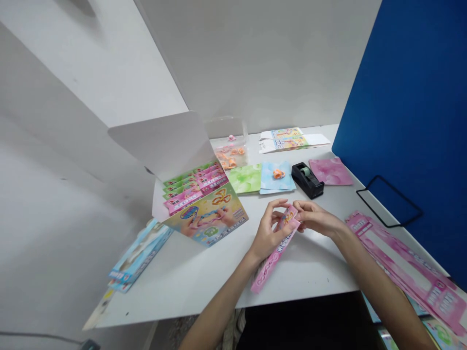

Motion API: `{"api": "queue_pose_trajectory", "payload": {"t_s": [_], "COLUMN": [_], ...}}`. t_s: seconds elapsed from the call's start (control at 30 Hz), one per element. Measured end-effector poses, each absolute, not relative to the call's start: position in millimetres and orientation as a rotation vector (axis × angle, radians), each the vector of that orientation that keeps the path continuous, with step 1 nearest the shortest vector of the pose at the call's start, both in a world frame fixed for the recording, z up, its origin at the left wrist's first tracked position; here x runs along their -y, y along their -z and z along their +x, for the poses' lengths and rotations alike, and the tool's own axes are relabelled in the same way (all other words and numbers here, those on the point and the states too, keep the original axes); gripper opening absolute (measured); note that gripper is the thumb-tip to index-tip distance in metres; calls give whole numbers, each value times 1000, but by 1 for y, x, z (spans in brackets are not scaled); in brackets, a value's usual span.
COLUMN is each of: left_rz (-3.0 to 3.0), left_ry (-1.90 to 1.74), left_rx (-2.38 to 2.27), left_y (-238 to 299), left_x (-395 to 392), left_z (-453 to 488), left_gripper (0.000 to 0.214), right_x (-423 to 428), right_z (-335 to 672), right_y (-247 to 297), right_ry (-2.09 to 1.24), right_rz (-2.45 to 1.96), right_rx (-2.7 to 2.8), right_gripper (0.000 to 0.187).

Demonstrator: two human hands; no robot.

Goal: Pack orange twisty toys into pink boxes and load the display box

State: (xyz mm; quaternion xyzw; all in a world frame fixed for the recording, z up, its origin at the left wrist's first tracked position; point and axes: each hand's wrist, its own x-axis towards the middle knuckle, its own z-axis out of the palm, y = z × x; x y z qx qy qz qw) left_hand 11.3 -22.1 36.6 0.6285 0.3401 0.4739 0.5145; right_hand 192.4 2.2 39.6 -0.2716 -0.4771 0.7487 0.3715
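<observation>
A narrow pink printed box [272, 266] is tilted over the near part of the white table. My left hand [272, 232] is closed around its upper half, thumb across the front. At the box's top end, my right hand [314, 217] has its fingers pinched together at the edge; whether they grip a flap or something else is hidden. Just beyond my hands stands a black tape dispenser [308, 181]. Left of them is a display box [209, 218] with its lid raised, holding rows of pink and green small boxes [182, 198].
Behind lie green cards [245, 179], blue cards [272, 184] with an orange piece [278, 173], and pink cards [330, 171]. A clear tub [228, 151] holds orange pieces. Flat pink boxes [404, 267] lie right, blue ones [140, 255] left. A blue panel [412, 107] borders the right side.
</observation>
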Motion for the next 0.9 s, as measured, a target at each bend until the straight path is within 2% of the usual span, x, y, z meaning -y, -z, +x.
{"api": "queue_pose_trajectory", "payload": {"t_s": [0.2,0.33,0.37,0.47,0.57,0.63,0.73,0.83,0.9], "left_rz": [1422,1297,1249,1068,944,903,808,782,777], "left_ry": [-1141,-1084,-1058,-991,-917,-844,-770,-756,-737], "left_rx": [-760,-680,-656,-611,-537,-462,-456,-512,-508], "left_y": [-37,-30,-27,-14,0,9,23,31,31], "left_x": [19,14,12,5,-3,-10,-22,-30,-32], "left_z": [8,11,13,18,24,26,27,25,22], "left_gripper": [66,76,79,90,97,94,78,58,52], "right_x": [-4,-2,-1,0,-1,-2,-8,-14,-17], "right_z": [193,197,198,199,197,197,197,194,186], "right_y": [-38,-43,-45,-49,-48,-46,-51,-74,-100], "right_ry": [-1811,-1633,-1582,-1444,-1400,-1389,-1311,-1186,-1053], "right_rz": [-725,-825,-832,-779,-765,-791,-838,-828,-776], "right_rx": [1316,1474,1564,1837,1863,1781,1576,1348,1235], "right_gripper": [40,70,66,34,36,36,38,32,26]}}
